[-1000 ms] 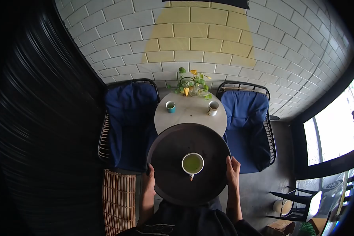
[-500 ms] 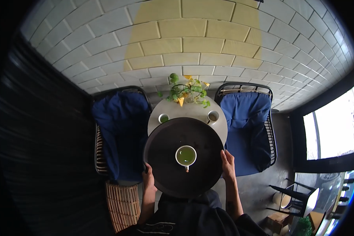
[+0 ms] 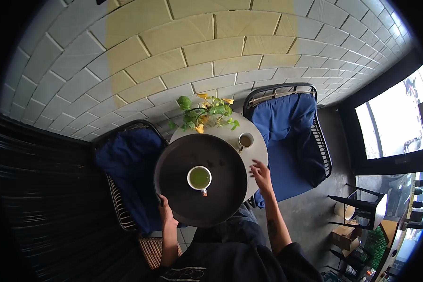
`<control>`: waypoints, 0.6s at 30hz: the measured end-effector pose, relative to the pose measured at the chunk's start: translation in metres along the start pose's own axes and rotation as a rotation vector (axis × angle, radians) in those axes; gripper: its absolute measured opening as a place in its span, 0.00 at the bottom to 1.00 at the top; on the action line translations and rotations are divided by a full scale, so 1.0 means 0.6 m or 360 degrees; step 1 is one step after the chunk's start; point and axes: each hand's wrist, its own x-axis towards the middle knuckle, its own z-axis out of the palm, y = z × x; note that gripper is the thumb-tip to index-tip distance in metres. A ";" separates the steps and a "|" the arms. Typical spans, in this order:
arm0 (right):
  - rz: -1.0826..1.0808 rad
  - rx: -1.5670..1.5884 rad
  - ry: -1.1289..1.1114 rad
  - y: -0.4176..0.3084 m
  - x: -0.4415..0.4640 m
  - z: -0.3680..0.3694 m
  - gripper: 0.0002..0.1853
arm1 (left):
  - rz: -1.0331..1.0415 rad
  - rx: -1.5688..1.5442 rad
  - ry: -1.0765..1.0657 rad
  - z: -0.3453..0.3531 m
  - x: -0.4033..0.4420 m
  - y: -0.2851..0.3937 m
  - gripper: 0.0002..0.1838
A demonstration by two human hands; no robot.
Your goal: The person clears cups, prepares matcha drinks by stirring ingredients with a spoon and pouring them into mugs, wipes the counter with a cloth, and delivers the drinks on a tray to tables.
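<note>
My left hand [image 3: 167,211] grips the lower left rim of a round dark serving tray [image 3: 202,209]. On the tray stands a white cup [image 3: 199,178] of green liquid, its handle towards me. My right hand [image 3: 261,176] is off the tray, a little to the right of its rim, with fingers apart and holding nothing. Beyond that hand, a cup [image 3: 245,140] with brownish contents stands on the round grey table [image 3: 257,155]. The tray covers much of the table, and no second cup shows on its left side.
A plant [image 3: 207,113] with green leaves and yellow flowers stands at the table's back, by the brick wall [image 3: 192,51]. Chairs with blue cushions flank the table, one left [image 3: 134,160] and one right [image 3: 291,145]. A stool [image 3: 362,207] and a cardboard box [image 3: 344,235] are at lower right.
My right hand has let go of the tray's right rim and moved up over the table's right side. The tray has shifted left, now hiding the left cup on the table. The view has tilted.
</note>
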 end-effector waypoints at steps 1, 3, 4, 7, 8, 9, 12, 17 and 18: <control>-0.0120 -0.0206 0.0060 0.031 0.029 -0.004 0.25 | -0.0001 0.0017 0.0016 0.000 0.003 -0.003 0.44; -0.0023 -0.0295 0.0124 0.059 0.078 -0.003 0.34 | -0.0015 -0.0084 -0.0112 -0.008 0.012 -0.018 0.41; 0.0050 -0.0391 0.0100 0.071 0.103 -0.004 0.44 | -0.0017 -0.0074 -0.0087 -0.010 0.010 -0.024 0.41; -0.0092 -0.0437 0.0148 0.109 0.173 0.004 0.52 | -0.0057 -0.0106 0.0029 0.000 0.002 -0.043 0.39; -0.0202 -0.0456 0.0147 0.118 0.190 0.007 0.54 | -0.0086 -0.0176 0.0036 0.003 -0.005 -0.050 0.39; -0.0283 -0.0474 0.0129 0.128 0.204 0.010 0.55 | -0.0112 -0.0247 0.0045 0.005 -0.011 -0.058 0.39; -0.0061 -0.0187 0.0038 0.148 0.237 0.023 0.52 | -0.0112 -0.0282 0.0089 0.007 -0.021 -0.073 0.38; -0.0313 -0.0318 0.0042 0.113 0.241 0.034 0.43 | -0.0032 -0.0429 0.0040 -0.018 -0.014 -0.110 0.38; -0.0466 -0.0397 0.0052 0.115 0.243 0.034 0.40 | -0.0033 -0.0433 0.0047 -0.017 -0.016 -0.112 0.38</control>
